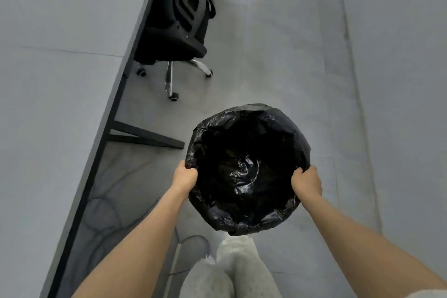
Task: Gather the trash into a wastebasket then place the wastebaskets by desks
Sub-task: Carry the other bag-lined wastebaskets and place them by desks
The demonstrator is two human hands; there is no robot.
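Both hands, left hand (pixel 185 176) and right hand (pixel 306 181), grip the wastebasket (pixel 246 169) over grey floor (pixel 290 55) beside a desk (pixel 48 80).

Single head-worn view, looking steeply down and forward from standing height, near over the floor (pixel 278 55) beside the desk's (pixel 48 80) right edge

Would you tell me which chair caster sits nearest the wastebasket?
The caster on the chrome leg pointing toward the black-lined wastebasket; the other two visible sit farther back.
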